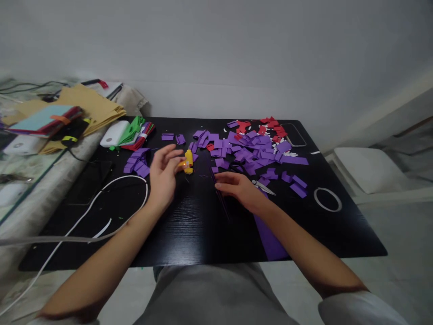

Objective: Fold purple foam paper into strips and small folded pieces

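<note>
My left hand (163, 174) is closed with its thumb and fingertips at a small yellow glue gun (189, 159), which has a lit orange spot. Its far end stands over the black table (189, 230). My right hand (237, 186) pinches a thin dark purple sheet (221, 201), seen nearly edge-on and tilted. Scissors (264, 187) lie just beyond the right wrist, partly hidden by it. Under the right forearm, a long purple paper strip (269, 237) reaches the front edge. Folded purple paper pieces (252, 151) are heaped past both hands.
Red paper scraps (278, 130) lie at the back right, near a ring of tape (327, 199). More folded purple pieces (138, 161) sit left, beside green paper bundles (132, 130) and a dark phone (89, 183). A white cable (111, 181) loops across the left side.
</note>
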The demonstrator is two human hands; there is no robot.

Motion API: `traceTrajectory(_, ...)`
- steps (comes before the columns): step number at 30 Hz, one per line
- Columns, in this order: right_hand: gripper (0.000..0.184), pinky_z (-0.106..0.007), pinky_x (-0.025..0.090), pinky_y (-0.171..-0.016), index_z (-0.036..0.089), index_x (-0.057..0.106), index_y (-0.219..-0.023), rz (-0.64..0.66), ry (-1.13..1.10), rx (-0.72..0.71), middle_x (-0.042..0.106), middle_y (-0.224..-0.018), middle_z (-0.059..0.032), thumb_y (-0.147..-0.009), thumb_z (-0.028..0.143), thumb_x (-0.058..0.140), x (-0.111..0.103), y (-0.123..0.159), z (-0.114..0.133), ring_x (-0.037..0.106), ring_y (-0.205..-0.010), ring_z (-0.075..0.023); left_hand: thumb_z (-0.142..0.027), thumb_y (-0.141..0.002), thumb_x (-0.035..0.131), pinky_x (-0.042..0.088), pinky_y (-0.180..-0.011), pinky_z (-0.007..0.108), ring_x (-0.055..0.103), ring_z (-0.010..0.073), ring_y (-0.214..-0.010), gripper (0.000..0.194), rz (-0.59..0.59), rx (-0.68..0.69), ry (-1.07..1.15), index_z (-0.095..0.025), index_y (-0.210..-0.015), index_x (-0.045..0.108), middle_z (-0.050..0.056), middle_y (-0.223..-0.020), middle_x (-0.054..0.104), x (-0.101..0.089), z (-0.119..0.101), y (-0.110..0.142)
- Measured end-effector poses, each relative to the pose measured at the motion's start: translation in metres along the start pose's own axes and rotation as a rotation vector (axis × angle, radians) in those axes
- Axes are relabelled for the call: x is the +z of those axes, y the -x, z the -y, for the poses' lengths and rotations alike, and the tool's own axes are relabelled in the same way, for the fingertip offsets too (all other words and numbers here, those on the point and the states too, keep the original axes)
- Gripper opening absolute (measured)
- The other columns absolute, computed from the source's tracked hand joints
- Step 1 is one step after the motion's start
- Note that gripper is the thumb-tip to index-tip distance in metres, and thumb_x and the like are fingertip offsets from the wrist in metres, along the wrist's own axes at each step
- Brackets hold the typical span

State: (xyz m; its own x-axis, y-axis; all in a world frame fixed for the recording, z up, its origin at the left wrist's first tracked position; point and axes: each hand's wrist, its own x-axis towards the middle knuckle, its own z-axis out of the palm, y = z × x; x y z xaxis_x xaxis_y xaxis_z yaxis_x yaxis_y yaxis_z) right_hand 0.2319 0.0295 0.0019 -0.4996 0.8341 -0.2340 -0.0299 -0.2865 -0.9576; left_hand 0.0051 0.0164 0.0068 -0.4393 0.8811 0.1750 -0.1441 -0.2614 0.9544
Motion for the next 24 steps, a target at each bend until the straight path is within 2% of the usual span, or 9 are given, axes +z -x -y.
traceTrajectory(2,0.037,-0.029,0.055,-0.077,0.021,0.078,-0.102,-0.008,-0.242,0.109,0.075,-0.095,-0.0011,-0.069,0.030,0.090,-0.004,-0.005,-0.005,0.068,-0.081,-0.0139,-0.036,-0.083,0.078,0.064,-0.066,0.029,0.073,0.0175,-0.085,0.036,0.100,-0.123,-0.012,-0.020,-0.114,0.067,0.006,-0.104,0.073,0.005,0.012,0.009)
traceTrajectory(4,0.037,-0.028,0.056,-0.076,0.020,0.078,-0.095,-0.030,-0.364,0.152,0.075,-0.090,-0.0002,-0.062,0.028,0.094,-0.003,-0.008,-0.011,0.068,-0.077,-0.0130,-0.042,-0.084,0.077,0.064,-0.063,0.029,0.071,0.0173,-0.080,0.037,0.240,-0.245,-0.053,-0.016,-0.110,0.070,0.007,-0.096,0.073,0.009,0.022,0.021)
traceTrajectory(10,0.037,-0.028,0.060,-0.075,0.019,0.076,-0.088,0.032,-0.394,0.128,0.076,-0.087,0.0004,-0.059,0.028,0.097,0.006,-0.010,-0.029,0.072,-0.079,-0.0141,-0.048,-0.085,0.077,0.062,-0.059,0.027,0.070,0.0158,-0.070,0.038,0.460,-0.330,-0.125,-0.013,-0.098,0.076,0.006,-0.082,0.073,0.011,0.028,0.043)
traceTrajectory(17,0.037,-0.025,0.059,-0.069,0.018,0.073,-0.085,0.025,-0.284,0.050,0.074,-0.082,0.0020,-0.061,0.033,0.096,0.006,-0.006,-0.032,0.069,-0.073,-0.0118,-0.039,-0.083,0.082,0.060,-0.057,0.023,0.068,0.0117,-0.060,0.029,0.528,-0.342,-0.124,-0.015,-0.097,0.074,0.001,-0.077,0.072,0.011,0.021,0.044)
traceTrajectory(24,0.035,-0.026,0.055,-0.066,0.017,0.068,-0.080,0.025,-0.214,0.013,0.071,-0.074,0.0033,-0.063,0.033,0.095,0.005,-0.005,-0.031,0.066,-0.067,-0.0116,-0.036,-0.081,0.085,0.059,-0.053,0.022,0.065,0.0103,-0.054,0.029,0.570,-0.436,-0.007,-0.015,-0.089,0.067,-0.001,-0.069,0.071,0.010,0.021,0.044)
